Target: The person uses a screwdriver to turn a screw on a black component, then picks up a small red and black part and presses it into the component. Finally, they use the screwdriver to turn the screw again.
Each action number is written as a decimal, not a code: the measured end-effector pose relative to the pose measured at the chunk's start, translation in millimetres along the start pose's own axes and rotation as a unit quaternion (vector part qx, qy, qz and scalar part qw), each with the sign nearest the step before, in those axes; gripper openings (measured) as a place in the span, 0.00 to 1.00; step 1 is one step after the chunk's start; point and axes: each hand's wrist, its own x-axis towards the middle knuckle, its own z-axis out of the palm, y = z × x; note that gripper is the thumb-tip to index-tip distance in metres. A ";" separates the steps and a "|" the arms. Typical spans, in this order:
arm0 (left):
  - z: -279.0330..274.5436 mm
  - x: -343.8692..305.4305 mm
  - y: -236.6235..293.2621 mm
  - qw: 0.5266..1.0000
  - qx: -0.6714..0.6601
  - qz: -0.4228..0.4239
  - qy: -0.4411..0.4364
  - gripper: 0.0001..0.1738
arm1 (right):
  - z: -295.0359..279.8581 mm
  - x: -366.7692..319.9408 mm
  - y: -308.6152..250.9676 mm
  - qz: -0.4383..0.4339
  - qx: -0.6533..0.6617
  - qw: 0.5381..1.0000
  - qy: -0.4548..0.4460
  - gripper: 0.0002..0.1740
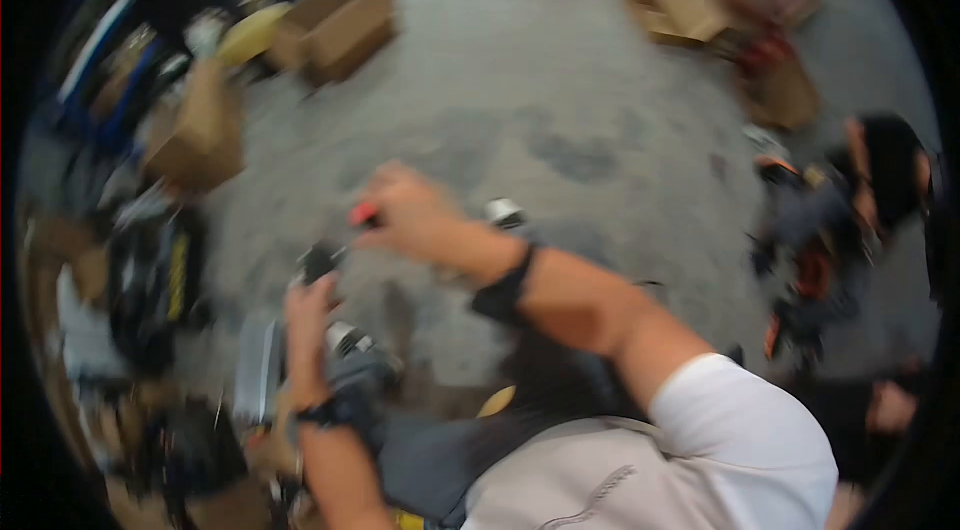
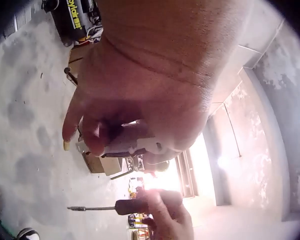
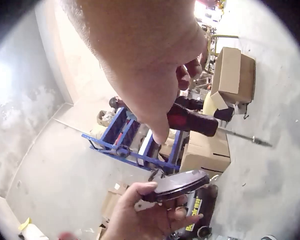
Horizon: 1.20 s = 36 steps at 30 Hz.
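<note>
One screwdriver (image 3: 202,124), one rounded part (image 3: 181,184)

Flat, fairly dim light lies over the concrete floor (image 1: 460,50) in the head view, where motion blur smears both the left hand (image 1: 310,310) and the right hand (image 1: 410,215). The left wrist view flares white beneath the nearer hand, whose fingers fall into shadow, and a smaller glow sits by the wall (image 2: 290,165). Hazy glare washes the right wrist view's left side. All three bend and blacken towards the corners.
</note>
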 end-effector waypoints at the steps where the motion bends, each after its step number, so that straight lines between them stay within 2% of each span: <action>1: 4.8 1.2 -7.7 0.999 0.024 0.028 0.017 0.19 | -10.8 -3.7 -4.4 0.048 0.035 0.998 0.005 0.18; 2: 3.7 1.7 -8.6 0.996 0.025 0.075 0.042 0.21 | -6.7 2.5 2.9 0.046 0.035 0.998 0.033 0.20; 3: 8.1 0.6 0.4 0.995 0.017 0.078 0.060 0.24 | -13.1 7.4 -0.9 0.050 0.053 0.995 0.072 0.19; 4: 9.0 -1.4 5.1 0.993 -0.013 0.101 0.068 0.26 | -16.7 9.8 -1.4 0.080 0.153 0.980 0.103 0.19; 6: 9.9 4.0 4.4 0.987 -0.068 0.133 0.050 0.29 | -32.5 15.2 -9.8 0.166 0.275 0.937 0.139 0.16; 8: 18.3 -0.6 1.9 0.982 -0.082 0.160 0.052 0.30 | -51.5 5.4 9.1 0.187 0.399 0.875 0.198 0.17; 10: 15.2 -2.4 6.8 0.978 -0.108 0.169 0.054 0.31 | -62.8 7.7 14.1 0.174 0.583 0.762 0.221 0.18; 11: 15.7 -3.4 8.2 0.976 -0.127 0.173 0.048 0.32 | -68.8 7.0 21.0 0.165 0.623 0.744 0.178 0.19; 12: 15.5 -2.4 10.3 0.974 -0.131 0.177 0.054 0.32 | -72.6 7.9 23.2 0.160 0.622 0.747 0.172 0.19; 14: 16.6 -2.5 12.5 0.966 -0.190 0.170 0.026 0.34 | -75.6 3.7 24.9 0.159 0.664 0.730 0.027 0.18; 18: 18.6 -8.0 21.5 0.959 -0.202 0.198 0.014 0.35 | -67.1 -2.7 16.3 0.157 0.619 0.769 -0.036 0.15; 24: 20.0 -14.1 21.2 0.949 -0.215 0.232 -0.020 0.36 | -63.9 -0.2 12.6 0.141 0.622 0.770 -0.009 0.14; 26: 20.2 -12.3 13.8 0.940 -0.250 0.230 -0.026 0.26 | -64.4 -0.5 13.7 0.141 0.621 0.771 -0.001 0.13; 27: 18.4 -10.3 9.1 0.941 -0.249 0.228 -0.028 0.26 | -64.2 -0.5 14.1 0.143 0.627 0.766 0.005 0.13; 29: 15.1 -7.1 1.2 0.902 -0.386 0.177 -0.079 0.31 | -64.3 -1.1 15.7 0.145 0.634 0.760 0.013 0.13; 33: 17.0 -14.3 12.7 0.889 -0.395 0.205 -0.108 0.34 | -63.8 -0.4 19.6 0.147 0.634 0.759 0.022 0.12; 35: 19.7 -18.8 19.0 0.902 -0.377 0.193 -0.088 0.26 | -64.7 -0.9 20.0 0.149 0.631 0.761 0.023 0.13; 36: 20.4 -18.2 18.9 0.902 -0.377 0.192 -0.089 0.26 | -64.4 -0.9 19.1 0.151 0.628 0.763 0.029 0.12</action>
